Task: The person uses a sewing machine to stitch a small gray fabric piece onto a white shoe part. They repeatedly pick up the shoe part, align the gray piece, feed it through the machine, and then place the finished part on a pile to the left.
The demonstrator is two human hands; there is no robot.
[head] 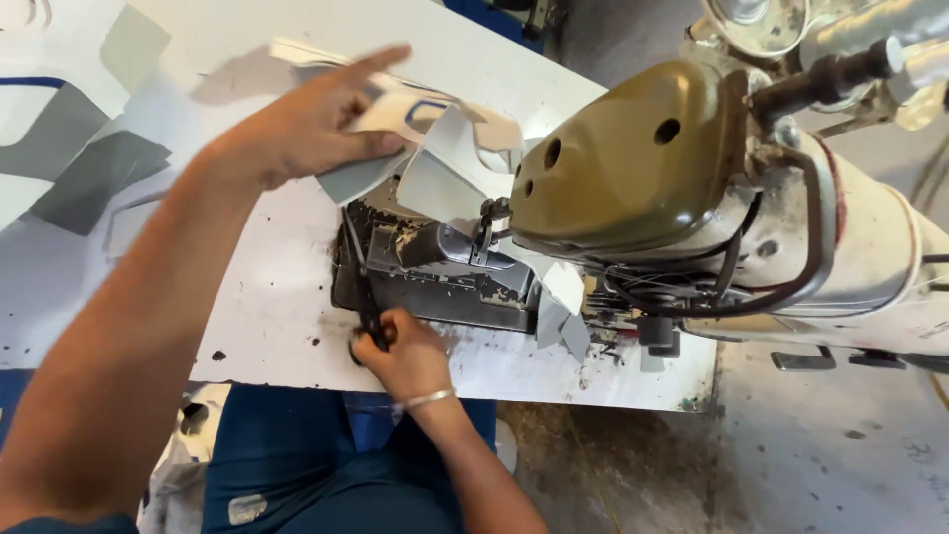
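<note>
**White worktable, sewing machine, cut pieces in hand**

White worktable (267,297), chipped and speckled dark near its front edge, carries an olive-green sewing machine (633,158) on the right; grey concrete floor (820,445) lies beyond; loose grey cut pieces (94,178) rest at the far left of the table, well apart from the machine.

Item: bundle of thin white and grey cut pieces (435,148), lying just left of the machine head and partly lifted off the table; our left hand (316,124) grips its upper edge, thumb under and fingers curled over the top; the lower flaps hang and curl toward the needle area.

Handling, as we judge it: light, limp, easily creased; layers likely to slide apart, so we would pinch all of them together near a firm edge, away from the needle.

Item: dark scissors (368,321), beside the dark metal bed (435,287); our right hand (405,351) is closed around the handles, fingers clenched; a metal bracelet (427,400) sits on that wrist.

Handling: stiff, small, pointed; best held by the handles.
</note>
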